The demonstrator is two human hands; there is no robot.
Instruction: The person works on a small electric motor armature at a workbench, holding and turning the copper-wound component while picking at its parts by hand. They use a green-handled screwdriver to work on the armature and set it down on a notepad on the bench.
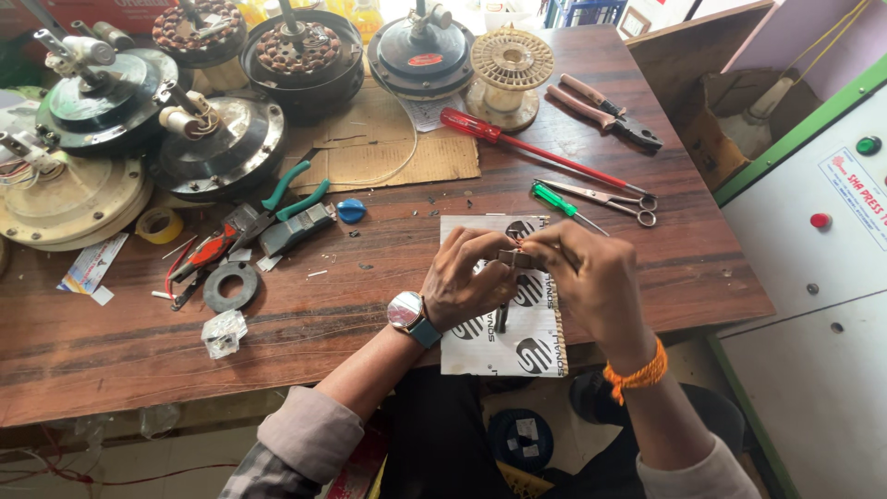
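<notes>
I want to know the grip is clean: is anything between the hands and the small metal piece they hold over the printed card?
Nothing visible is. The left hand and right hand both pinch the small brownish metal piece directly, above the white printed card. The green-handled screwdriver and steel scissors lie apart, further back on the wooden table.

left wrist: round watch (407, 311), teal strap | right wrist: orange thread band (637, 376) | sleeves: pale, possibly checked

You are sitting at a brown wooden table (370, 305) that is filling most of the frame. At the right a white cabinet (813, 277) with a green edge is standing. Bright daylight is coming in at the upper middle. A pale floor is showing at the lower left.
</notes>
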